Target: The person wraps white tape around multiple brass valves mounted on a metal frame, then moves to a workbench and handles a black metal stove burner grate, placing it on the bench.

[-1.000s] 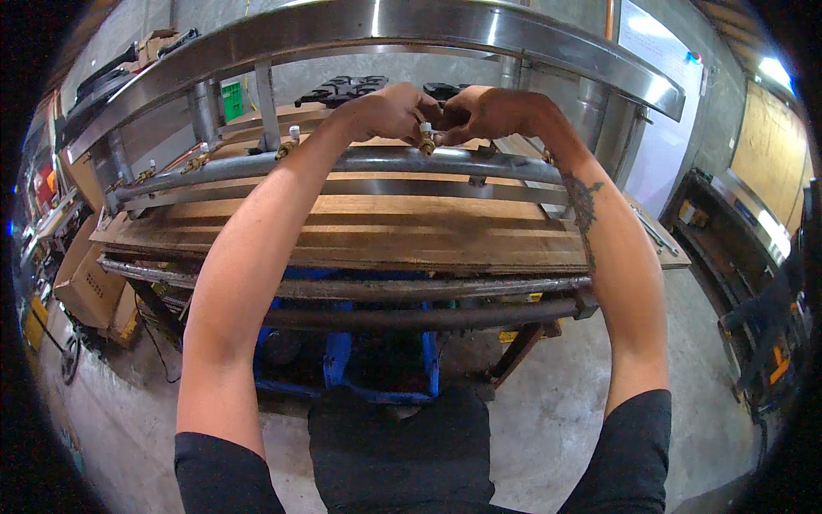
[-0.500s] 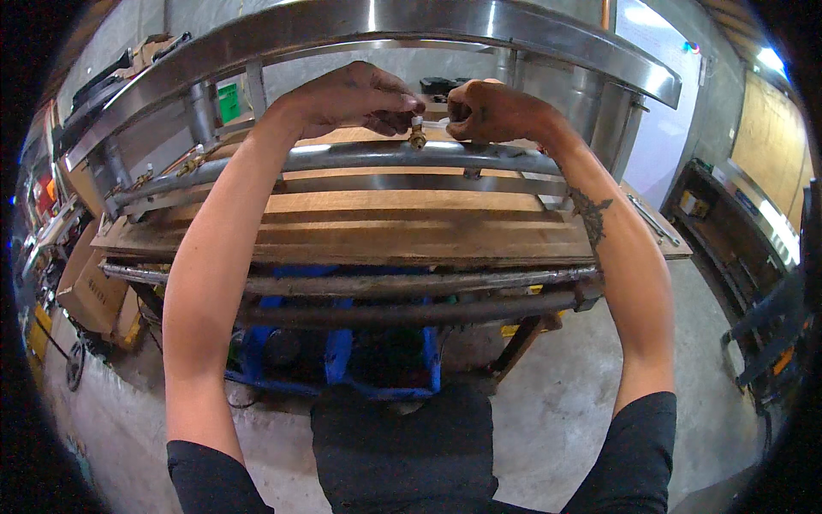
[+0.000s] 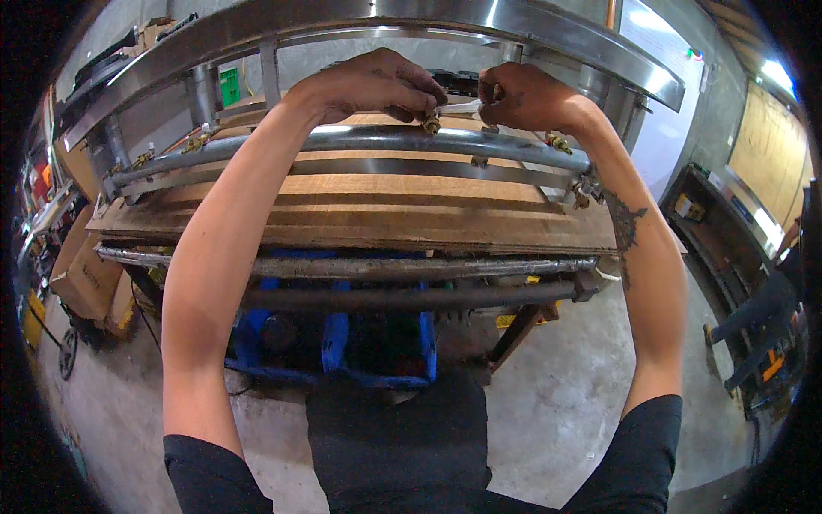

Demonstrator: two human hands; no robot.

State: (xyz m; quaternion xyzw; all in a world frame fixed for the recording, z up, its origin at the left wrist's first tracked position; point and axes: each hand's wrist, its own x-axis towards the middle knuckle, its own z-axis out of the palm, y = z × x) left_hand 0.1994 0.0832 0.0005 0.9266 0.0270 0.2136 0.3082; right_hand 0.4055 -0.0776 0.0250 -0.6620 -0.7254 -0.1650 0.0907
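Both my arms reach forward over a steel pipe frame. My left hand (image 3: 370,84) curls its fingers around a small brass fitting (image 3: 431,125) that stands on the upper steel pipe (image 3: 257,146). My right hand (image 3: 524,96) is closed on a thin white strip (image 3: 458,108), like tape, that runs across to the fitting. More brass fittings (image 3: 556,142) sit further along the same pipe, to the right and at the far left. A wide curved stainless band (image 3: 479,26) arches just above both hands.
Wooden planks (image 3: 385,214) lie under the pipe, with two more steel pipes (image 3: 385,267) below them. Blue plastic crates (image 3: 342,343) stand on the concrete floor underneath. Cardboard boxes (image 3: 81,274) are at the left, and dark metal racks (image 3: 753,257) at the right.
The view has tilted so both hands sit higher in the frame. My hands have drawn slightly apart, with the white strip now stretched between them at the fitting.
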